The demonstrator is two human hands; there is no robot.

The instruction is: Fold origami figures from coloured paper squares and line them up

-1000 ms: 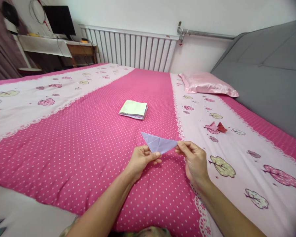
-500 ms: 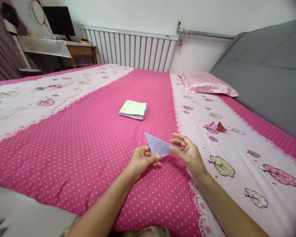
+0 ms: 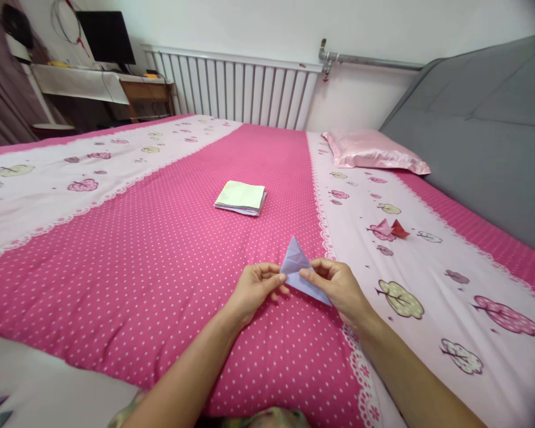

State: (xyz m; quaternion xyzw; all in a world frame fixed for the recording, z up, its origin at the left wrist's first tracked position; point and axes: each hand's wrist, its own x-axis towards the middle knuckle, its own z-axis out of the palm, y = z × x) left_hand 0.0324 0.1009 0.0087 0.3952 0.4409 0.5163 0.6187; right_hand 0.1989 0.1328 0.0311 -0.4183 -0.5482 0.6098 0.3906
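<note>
A lilac paper folded into a triangle is held just above the pink dotted bedspread. My left hand pinches its left side between thumb and fingers. My right hand pinches its right side, fingers curled over the fold. One tip of the paper points up, another points down to the right. A stack of square coloured papers, yellow on top, lies further out on the bed.
A small folded pink and red paper figure sits on the pale tree-print strip to the right. A pink pillow lies against the grey headboard. A radiator and a desk with a monitor stand beyond the bed.
The paper triangle has turned from lying wide and flat to standing with one tip up. My right hand moved left and closed on its right side.
</note>
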